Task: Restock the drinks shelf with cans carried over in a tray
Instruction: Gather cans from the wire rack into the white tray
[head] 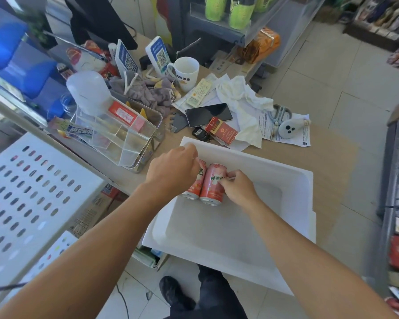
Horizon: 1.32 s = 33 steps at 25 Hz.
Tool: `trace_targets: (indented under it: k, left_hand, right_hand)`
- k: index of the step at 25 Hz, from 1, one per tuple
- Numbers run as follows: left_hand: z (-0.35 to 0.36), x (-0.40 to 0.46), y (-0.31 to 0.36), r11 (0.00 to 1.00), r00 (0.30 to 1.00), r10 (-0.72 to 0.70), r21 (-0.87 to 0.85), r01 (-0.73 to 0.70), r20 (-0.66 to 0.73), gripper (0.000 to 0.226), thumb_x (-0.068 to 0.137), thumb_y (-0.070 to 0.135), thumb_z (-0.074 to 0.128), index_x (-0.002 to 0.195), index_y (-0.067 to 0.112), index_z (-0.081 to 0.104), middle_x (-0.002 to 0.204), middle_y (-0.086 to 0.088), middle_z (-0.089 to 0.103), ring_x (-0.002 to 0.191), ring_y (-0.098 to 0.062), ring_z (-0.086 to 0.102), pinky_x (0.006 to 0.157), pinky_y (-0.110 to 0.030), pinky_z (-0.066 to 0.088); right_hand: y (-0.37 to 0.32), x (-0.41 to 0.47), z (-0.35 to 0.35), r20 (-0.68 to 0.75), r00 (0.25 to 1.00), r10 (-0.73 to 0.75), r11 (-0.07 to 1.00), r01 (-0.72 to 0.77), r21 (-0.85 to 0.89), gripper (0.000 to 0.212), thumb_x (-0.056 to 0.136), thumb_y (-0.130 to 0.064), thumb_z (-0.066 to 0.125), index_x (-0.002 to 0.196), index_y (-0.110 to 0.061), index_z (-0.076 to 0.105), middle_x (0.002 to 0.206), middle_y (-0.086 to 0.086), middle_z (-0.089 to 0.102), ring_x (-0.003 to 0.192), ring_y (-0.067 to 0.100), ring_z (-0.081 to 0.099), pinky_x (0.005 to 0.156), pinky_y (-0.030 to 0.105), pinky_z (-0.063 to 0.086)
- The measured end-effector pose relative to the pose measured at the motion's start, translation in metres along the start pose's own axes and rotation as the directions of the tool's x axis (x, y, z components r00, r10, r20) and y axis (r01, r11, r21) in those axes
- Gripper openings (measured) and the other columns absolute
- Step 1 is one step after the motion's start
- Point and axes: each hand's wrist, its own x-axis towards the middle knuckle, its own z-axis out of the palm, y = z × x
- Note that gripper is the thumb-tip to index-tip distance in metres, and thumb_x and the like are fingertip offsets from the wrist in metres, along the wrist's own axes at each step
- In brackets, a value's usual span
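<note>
Both grips, left hand [173, 172] and right hand [238, 188], grasping two cans [213, 184] in white tray's [286, 229] crowded far-left corner.

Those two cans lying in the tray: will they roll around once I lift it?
Likely yes. Both cans lie on their sides on the tray's smooth flat floor, so a tilt could set them rolling. Each hand, left and right, rests on one, steadying it. The walls should probably contain them.

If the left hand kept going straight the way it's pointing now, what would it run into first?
Probably the far wall of the white tray, just beyond the left hand; past the rim lie the red cigarette pack and black phone. Depth is uncertain.
</note>
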Motion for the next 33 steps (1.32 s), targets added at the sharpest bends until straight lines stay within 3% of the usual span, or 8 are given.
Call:
trace_targets:
  k: [6,11,17,22,26,29,33]
  left_hand:
    - [-0.003,-0.003,-0.006,1.0,1.0,-0.01,0.01,0.01,-0.003,0.027,0.099,0.034,0.036,0.117,0.023,0.053,0.103,0.003,0.065,0.082,-0.022,0.062,0.069,-0.04,0.056]
    - [-0.008,-0.006,-0.008,1.0,1.0,-0.025,-0.004,0.025,-0.013,0.027,0.1,0.036,0.038,0.119,0.024,0.053,0.103,0.004,0.066,0.08,-0.018,0.062,0.068,-0.038,0.057]
    - [-0.017,-0.014,-0.008,1.0,0.997,-0.026,-0.016,0.025,-0.067,0.026,0.099,0.034,0.038,0.117,0.023,0.053,0.106,0.003,0.065,0.085,-0.021,0.061,0.071,-0.038,0.055]
    - [-0.032,-0.022,-0.011,0.997,0.993,-0.048,-0.07,0.041,-0.107,0.025,0.099,0.035,0.039,0.114,0.024,0.055,0.103,0.006,0.064,0.085,-0.018,0.06,0.07,-0.038,0.055]
    - [-0.062,-0.039,-0.013,0.988,0.97,-0.099,-0.141,0.069,-0.222,0.024,0.099,0.033,0.039,0.108,0.021,0.057,0.097,0.005,0.06,0.08,-0.017,0.058,0.065,-0.034,0.051]
    - [-0.092,-0.061,-0.022,0.982,0.935,-0.139,-0.167,0.088,-0.326,0.023,0.098,0.034,0.041,0.106,0.021,0.058,0.098,0.004,0.061,0.082,-0.02,0.059,0.069,-0.038,0.052]
    - [-0.137,-0.098,-0.042,0.978,0.871,-0.197,-0.155,0.141,-0.451,0.022,0.097,0.036,0.042,0.108,0.025,0.058,0.1,0.006,0.063,0.083,-0.021,0.059,0.073,-0.039,0.051]
  right_hand:
    - [0.004,-0.003,-0.001,0.001,1.0,-0.028,1.0,0.028,-0.007,0.032,0.089,-0.025,0.066,0.117,-0.016,0.055,0.106,0.001,0.064,0.099,0.019,0.063,0.077,0.026,0.044]
    - [0.004,-0.003,-0.003,-0.029,0.999,-0.03,0.999,0.029,-0.032,0.029,0.091,-0.025,0.062,0.118,-0.015,0.056,0.113,0.006,0.065,0.1,0.023,0.063,0.074,0.025,0.041]
    - [0.001,-0.011,-0.014,-0.077,0.993,-0.086,0.994,0.081,-0.069,0.029,0.093,-0.024,0.059,0.119,-0.013,0.056,0.117,0.007,0.064,0.107,0.025,0.06,0.087,0.033,0.049]
    - [-0.03,-0.038,-0.027,-0.065,0.957,-0.284,0.952,0.273,-0.139,0.03,0.096,-0.025,0.055,0.124,-0.015,0.053,0.11,0.0,0.062,0.096,0.015,0.059,0.071,0.025,0.044]
    - [-0.074,-0.073,-0.033,-0.084,0.853,-0.515,0.85,0.497,-0.174,0.03,0.096,-0.024,0.051,0.126,-0.02,0.054,0.103,-0.006,0.06,0.091,0.014,0.063,0.075,0.03,0.054]
    - [-0.115,-0.107,-0.031,-0.073,0.734,-0.675,0.731,0.652,-0.2,0.031,0.097,-0.023,0.053,0.127,-0.02,0.055,0.098,-0.01,0.06,0.087,0.003,0.057,0.071,0.015,0.043]
    - [-0.173,-0.152,-0.019,-0.053,0.544,-0.838,0.542,0.815,-0.204,0.03,0.097,-0.027,0.056,0.126,-0.02,0.055,0.097,-0.009,0.062,0.083,0.001,0.059,0.068,0.01,0.044]
